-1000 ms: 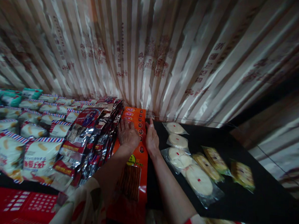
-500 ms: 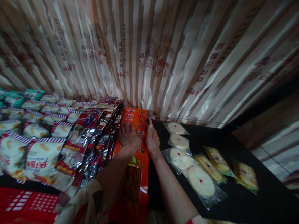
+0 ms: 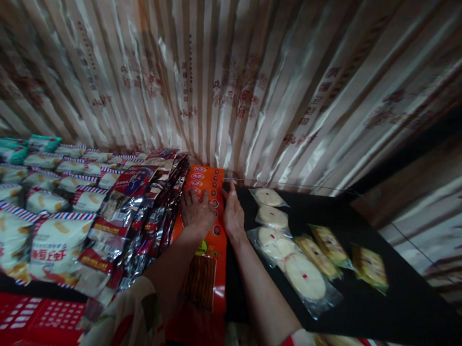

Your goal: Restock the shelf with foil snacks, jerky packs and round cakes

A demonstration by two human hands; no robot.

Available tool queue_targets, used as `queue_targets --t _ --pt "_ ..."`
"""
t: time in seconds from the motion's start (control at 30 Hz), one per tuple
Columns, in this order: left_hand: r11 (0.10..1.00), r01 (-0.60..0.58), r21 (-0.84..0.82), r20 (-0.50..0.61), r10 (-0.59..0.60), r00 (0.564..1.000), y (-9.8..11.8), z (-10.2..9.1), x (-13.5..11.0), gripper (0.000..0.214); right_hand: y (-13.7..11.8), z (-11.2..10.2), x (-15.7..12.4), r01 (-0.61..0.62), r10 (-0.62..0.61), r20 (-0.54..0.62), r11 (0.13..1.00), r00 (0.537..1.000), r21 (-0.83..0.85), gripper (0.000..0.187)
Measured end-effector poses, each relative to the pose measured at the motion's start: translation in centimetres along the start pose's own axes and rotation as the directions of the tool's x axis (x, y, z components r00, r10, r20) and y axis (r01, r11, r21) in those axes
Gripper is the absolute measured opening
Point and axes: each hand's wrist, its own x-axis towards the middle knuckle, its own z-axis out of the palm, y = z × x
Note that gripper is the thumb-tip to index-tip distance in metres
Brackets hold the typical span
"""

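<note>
A long orange snack packet [image 3: 208, 247] lies on the dark shelf [image 3: 380, 310], its far end against the striped backdrop. My left hand [image 3: 196, 212] lies flat on the packet's upper half, fingers stretched out. My right hand [image 3: 233, 213] rests edge-on along the packet's right border, fingers straight and together. To the left, a leaning row of silver and red foil packets [image 3: 139, 210] touches the orange packet's left side.
Clear bags of round white cakes [image 3: 295, 263] and yellow biscuits [image 3: 367, 266] lie to the right on the dark shelf. White puffed snack bags with striped tops [image 3: 55, 241] fill the left, teal packets [image 3: 41, 143] behind them. A red crate [image 3: 33, 331] sits lower left.
Both hands stay on the orange packet; the left hand has slid slightly toward me. The view has shifted a little.
</note>
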Motion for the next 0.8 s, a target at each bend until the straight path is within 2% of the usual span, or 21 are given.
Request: queue_targets --t 0.13,0.33,0.5,0.8 --pt "1.000 -0.004 0.000 0.005 0.004 1.000 -0.04 -0.01 0.06 0.049 0.36 0.08 0.08 -0.011 0.012 -0.045 1.000 0.999 0.008 0.067" --pt "1.000 0.006 0.003 0.051 -0.006 0.999 0.07 -0.46 0.00 0.049 0.14 0.04 0.04 -0.005 0.005 -0.024 1.000 1.000 0.000 0.072" --pt "1.000 -0.003 0.005 0.043 0.003 0.999 -0.04 0.03 0.06 0.051 0.19 0.07 0.08 0.017 -0.017 0.006 0.999 1.000 -0.029 0.071" --pt "1.000 0.002 -0.010 0.039 -0.001 0.999 0.14 0.04 0.00 0.051 0.95 0.26 0.19 0.006 -0.006 -0.040 1.000 0.999 0.015 0.071"
